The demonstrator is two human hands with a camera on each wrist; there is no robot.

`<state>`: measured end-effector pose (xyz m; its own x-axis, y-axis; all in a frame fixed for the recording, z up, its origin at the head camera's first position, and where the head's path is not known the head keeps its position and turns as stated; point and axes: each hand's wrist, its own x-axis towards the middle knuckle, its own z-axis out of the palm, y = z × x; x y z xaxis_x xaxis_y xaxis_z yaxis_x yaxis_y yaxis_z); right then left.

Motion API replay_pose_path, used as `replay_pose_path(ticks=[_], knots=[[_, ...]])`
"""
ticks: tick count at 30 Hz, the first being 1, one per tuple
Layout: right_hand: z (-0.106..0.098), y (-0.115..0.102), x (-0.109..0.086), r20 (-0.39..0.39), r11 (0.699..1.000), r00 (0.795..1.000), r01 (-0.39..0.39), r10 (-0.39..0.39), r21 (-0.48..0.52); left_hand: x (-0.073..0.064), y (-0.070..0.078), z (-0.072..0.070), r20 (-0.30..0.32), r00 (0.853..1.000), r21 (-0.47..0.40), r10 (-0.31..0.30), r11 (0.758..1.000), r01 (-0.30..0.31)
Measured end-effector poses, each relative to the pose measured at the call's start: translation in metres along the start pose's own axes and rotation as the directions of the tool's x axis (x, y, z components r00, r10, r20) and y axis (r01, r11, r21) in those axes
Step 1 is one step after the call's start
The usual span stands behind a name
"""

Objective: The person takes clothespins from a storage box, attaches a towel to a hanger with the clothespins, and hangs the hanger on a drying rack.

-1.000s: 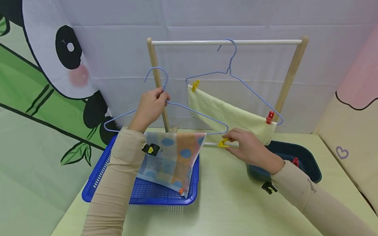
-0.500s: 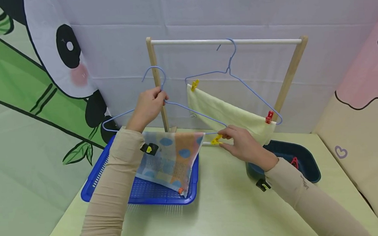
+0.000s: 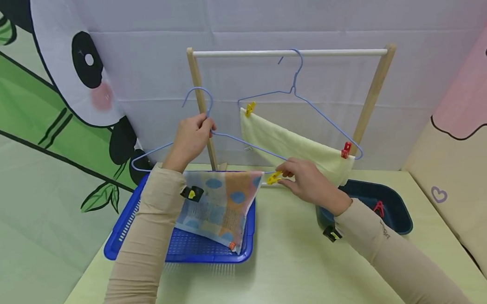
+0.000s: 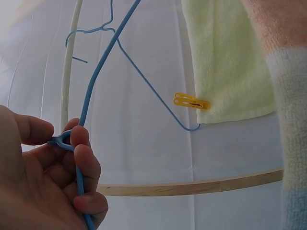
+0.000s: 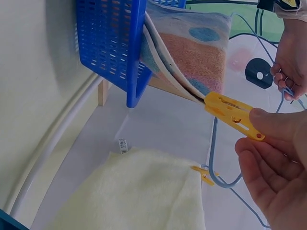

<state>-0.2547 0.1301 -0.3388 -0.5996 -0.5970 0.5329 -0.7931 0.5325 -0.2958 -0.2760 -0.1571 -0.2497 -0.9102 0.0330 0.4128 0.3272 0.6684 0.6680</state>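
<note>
My left hand (image 3: pixel 190 139) grips a blue wire hanger (image 3: pixel 249 141) just below its hook. Draped over the hanger's lower bar is a towel (image 3: pixel 219 202) with blue dots and an orange stripe. My right hand (image 3: pixel 312 182) pinches a yellow clothespin (image 5: pixel 230 112) between thumb and fingers at its tail end. The clothespin's nose is right at the towel's top right corner, beside the bar. In the left wrist view, the fingers curl round the hanger's neck; the towel's edge (image 4: pixel 292 120) hangs at the right.
Under the towel stands a blue plastic basket (image 3: pixel 204 259). Behind, a rack with a white rail (image 3: pixel 333 53) carries another blue hanger (image 3: pixel 325 114) with a pale yellow towel (image 3: pixel 293 144), clipped by yellow and red clothespins. A dark bin (image 3: pixel 390 194) at right holds a red clothespin (image 3: pixel 379 208).
My right hand has moved left along the hanger's lower bar, bringing the yellow clothespin up to the towel's corner. The left hand and its hanger have shifted only slightly.
</note>
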Motion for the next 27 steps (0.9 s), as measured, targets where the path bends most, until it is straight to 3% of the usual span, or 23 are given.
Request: replay_pose_path(ticks=[19, 27], knots=[[0.004, -0.009, 0.015, -0.094, 0.998, 0.994, 0.052, -0.049, 0.034, -0.004, 0.0, 0.0, 0.01, 1.0, -0.016, 0.01, 1.0, -0.01], [0.004, -0.012, 0.022, -0.104, 0.999, 0.993, 0.05, -0.051, -0.016, -0.005, 0.0, -0.001, 0.011, 1.0, -0.018, 0.012, 1.0, -0.012]])
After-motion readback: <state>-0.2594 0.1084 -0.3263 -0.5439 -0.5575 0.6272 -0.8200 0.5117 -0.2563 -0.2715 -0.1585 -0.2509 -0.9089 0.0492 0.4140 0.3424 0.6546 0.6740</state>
